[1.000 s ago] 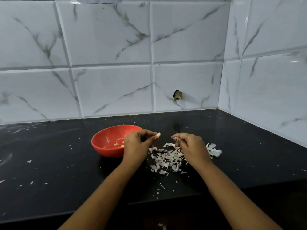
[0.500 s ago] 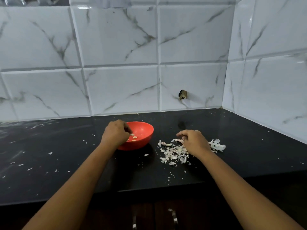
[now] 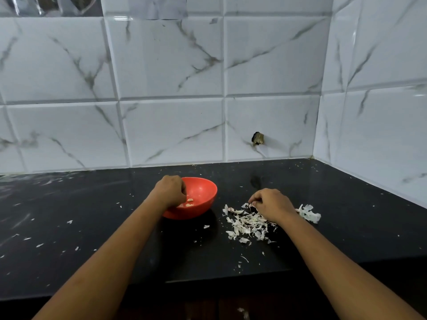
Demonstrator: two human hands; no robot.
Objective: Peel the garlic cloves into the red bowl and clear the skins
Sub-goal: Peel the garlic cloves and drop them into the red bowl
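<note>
The fingers [image 3: 183, 191] of the left hand [image 3: 171, 191] are curled tight and dip over the near-left rim of the red bowl [image 3: 196, 213], knuckles up, with the back of the hand covering that edge. Whether they hold anything cannot be told, since the fingertips are hidden behind the hand. Just beside them, on the bowl's floor, lie two pale peeled garlic cloves [image 3: 189, 202], close together and apart from the fingers.

The right hand [image 3: 270, 204] rests palm down on the far side of the pile of garlic skins [image 3: 247, 225], well to the right of the bowl. Its fingers [image 3: 256, 200] are bent narrow, tips pressed down among the skins at the pile's far-left edge. Something pale shows at the tips, but it is too small to say whether it is a clove or a skin, or whether it is pinched.

The pile spreads toward the person from under the right hand, a loose heap of thin white flakes. A larger crumpled bunch of skin [image 3: 309, 213] lies just to the right of the wrist, touching the counter. One stray flake [image 3: 206, 226] sits between the bowl and the pile, near the bowl's base.

All of it stands on a black counter [image 3: 92, 227], whose left part is dotted with small white flecks. Behind runs a wall of white marbled tiles [image 3: 173, 65], and a small dark stub [image 3: 258, 138] sticks out of a lower tile above the right hand.
</note>
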